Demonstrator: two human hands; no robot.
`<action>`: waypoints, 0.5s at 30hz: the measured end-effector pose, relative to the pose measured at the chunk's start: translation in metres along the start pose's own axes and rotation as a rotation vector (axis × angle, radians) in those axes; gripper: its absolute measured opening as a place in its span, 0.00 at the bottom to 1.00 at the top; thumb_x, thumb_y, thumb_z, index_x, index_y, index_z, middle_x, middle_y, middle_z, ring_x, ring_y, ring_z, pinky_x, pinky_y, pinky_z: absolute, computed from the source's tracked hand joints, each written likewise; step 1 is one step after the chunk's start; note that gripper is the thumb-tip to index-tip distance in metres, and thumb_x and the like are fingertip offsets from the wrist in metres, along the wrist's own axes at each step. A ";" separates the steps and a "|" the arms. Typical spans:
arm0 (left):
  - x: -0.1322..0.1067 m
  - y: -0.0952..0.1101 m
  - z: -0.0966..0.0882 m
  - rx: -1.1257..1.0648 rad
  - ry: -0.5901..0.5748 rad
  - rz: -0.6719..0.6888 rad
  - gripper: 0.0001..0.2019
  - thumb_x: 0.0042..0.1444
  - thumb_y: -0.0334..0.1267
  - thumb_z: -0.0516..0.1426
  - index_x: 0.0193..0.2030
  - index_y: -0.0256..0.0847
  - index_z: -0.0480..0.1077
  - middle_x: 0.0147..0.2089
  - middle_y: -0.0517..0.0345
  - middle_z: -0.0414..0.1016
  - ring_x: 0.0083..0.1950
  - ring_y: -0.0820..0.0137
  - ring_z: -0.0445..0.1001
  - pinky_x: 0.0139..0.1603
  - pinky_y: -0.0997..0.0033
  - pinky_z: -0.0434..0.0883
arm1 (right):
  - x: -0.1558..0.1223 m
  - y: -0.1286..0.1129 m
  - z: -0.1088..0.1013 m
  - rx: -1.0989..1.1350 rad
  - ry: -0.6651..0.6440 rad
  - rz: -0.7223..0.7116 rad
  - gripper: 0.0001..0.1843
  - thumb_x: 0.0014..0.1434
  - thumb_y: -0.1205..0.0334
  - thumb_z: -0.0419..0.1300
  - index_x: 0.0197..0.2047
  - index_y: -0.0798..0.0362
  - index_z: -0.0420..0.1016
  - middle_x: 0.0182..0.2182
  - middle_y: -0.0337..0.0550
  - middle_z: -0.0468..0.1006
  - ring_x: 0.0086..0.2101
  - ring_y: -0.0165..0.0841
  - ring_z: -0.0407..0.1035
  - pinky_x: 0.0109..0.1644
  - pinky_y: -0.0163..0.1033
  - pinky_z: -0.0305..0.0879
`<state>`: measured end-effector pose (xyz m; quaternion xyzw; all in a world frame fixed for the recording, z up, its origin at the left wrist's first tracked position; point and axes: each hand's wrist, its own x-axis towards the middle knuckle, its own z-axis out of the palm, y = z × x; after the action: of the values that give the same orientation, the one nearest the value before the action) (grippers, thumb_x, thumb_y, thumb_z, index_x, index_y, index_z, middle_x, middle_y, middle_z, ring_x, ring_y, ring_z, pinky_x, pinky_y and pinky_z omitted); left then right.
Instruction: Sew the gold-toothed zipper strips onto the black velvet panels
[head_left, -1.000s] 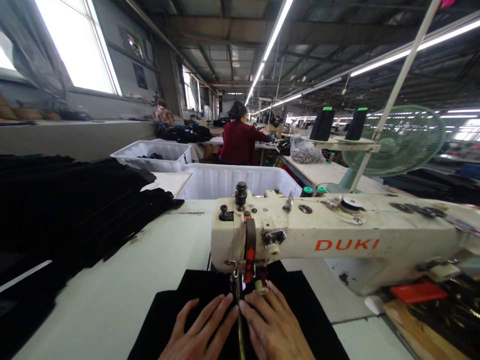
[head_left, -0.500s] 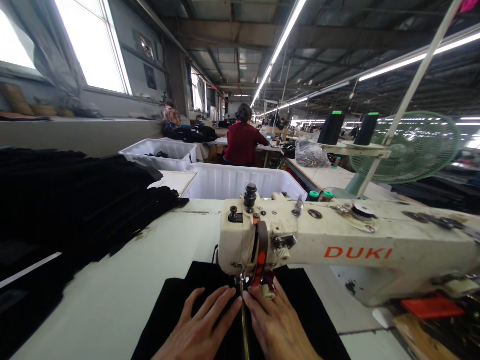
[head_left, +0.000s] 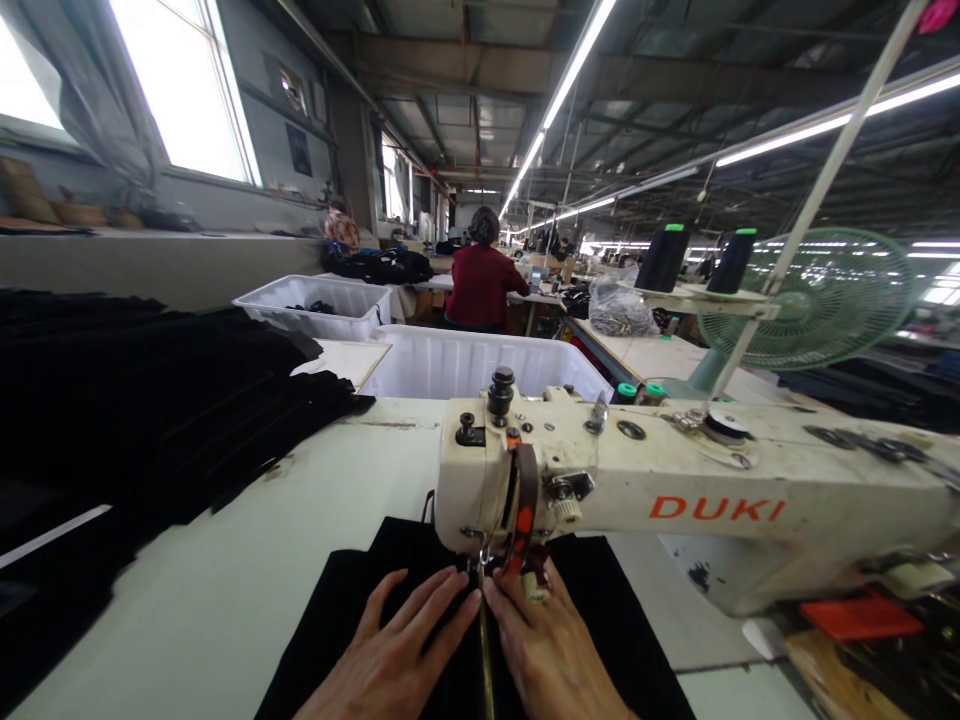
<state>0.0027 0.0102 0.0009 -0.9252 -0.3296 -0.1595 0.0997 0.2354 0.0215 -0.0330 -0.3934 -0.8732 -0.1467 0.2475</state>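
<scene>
A white DUKI sewing machine [head_left: 675, 490] stands across the table. A piece of black cloth [head_left: 352, 620] lies under its needle. My left hand [head_left: 397, 655] rests flat on the cloth just left of the needle, fingers stretched forward. My right hand [head_left: 547, 650] lies flat on the cloth right of the needle, fingertips close to the presser foot [head_left: 484, 565]. Both hands press the cloth and hold nothing.
A heap of black cloth pieces [head_left: 150, 400] covers the table's left side. White plastic bins [head_left: 480, 365] stand behind the machine. Thread cones [head_left: 664, 258] and a green fan [head_left: 817, 300] stand at the right. A person in red [head_left: 480, 280] sits farther back.
The view has shifted slightly; my hands have slid a little forward on the cloth towards the needle.
</scene>
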 end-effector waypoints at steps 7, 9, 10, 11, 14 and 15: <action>0.001 0.002 -0.005 -0.039 -0.009 -0.024 0.36 0.62 0.49 0.61 0.73 0.44 0.54 0.68 0.48 0.65 0.66 0.52 0.65 0.66 0.48 0.63 | 0.003 -0.003 -0.004 0.056 0.009 0.035 0.27 0.58 0.78 0.53 0.59 0.54 0.71 0.51 0.49 0.80 0.48 0.47 0.75 0.56 0.62 0.71; 0.001 0.002 -0.006 -0.051 -0.038 -0.042 0.39 0.59 0.50 0.63 0.73 0.43 0.54 0.69 0.45 0.64 0.66 0.49 0.65 0.65 0.44 0.63 | 0.003 -0.001 -0.004 0.081 -0.018 0.041 0.28 0.58 0.79 0.53 0.60 0.54 0.70 0.52 0.50 0.79 0.50 0.47 0.74 0.58 0.62 0.69; 0.002 0.001 -0.006 -0.062 -0.062 -0.048 0.40 0.59 0.49 0.63 0.73 0.42 0.54 0.69 0.44 0.63 0.67 0.48 0.64 0.65 0.42 0.63 | 0.003 0.000 -0.004 0.091 -0.021 0.042 0.28 0.58 0.79 0.53 0.61 0.55 0.69 0.52 0.50 0.79 0.51 0.47 0.73 0.59 0.62 0.68; 0.003 -0.001 -0.005 -0.078 -0.089 -0.052 0.40 0.59 0.48 0.63 0.74 0.41 0.53 0.70 0.43 0.62 0.67 0.48 0.63 0.64 0.40 0.63 | 0.003 0.000 -0.005 0.100 -0.025 0.042 0.28 0.59 0.79 0.53 0.61 0.56 0.69 0.53 0.51 0.78 0.53 0.47 0.72 0.60 0.61 0.67; 0.004 -0.003 -0.002 -0.131 -0.155 -0.055 0.37 0.64 0.48 0.59 0.74 0.43 0.51 0.72 0.42 0.58 0.71 0.51 0.59 0.66 0.37 0.60 | 0.006 0.000 -0.014 0.138 -0.087 0.067 0.25 0.62 0.79 0.53 0.61 0.58 0.70 0.54 0.54 0.76 0.57 0.47 0.68 0.63 0.60 0.64; 0.003 -0.001 -0.002 -0.141 -0.167 -0.067 0.35 0.66 0.48 0.57 0.74 0.43 0.51 0.72 0.42 0.57 0.72 0.51 0.56 0.66 0.36 0.58 | 0.007 -0.003 -0.020 0.154 -0.124 0.090 0.24 0.63 0.78 0.53 0.61 0.58 0.70 0.55 0.54 0.76 0.57 0.46 0.68 0.63 0.59 0.63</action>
<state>0.0037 0.0120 0.0040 -0.9284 -0.3556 -0.1079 0.0014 0.2357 0.0152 -0.0129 -0.4205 -0.8768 -0.0433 0.2290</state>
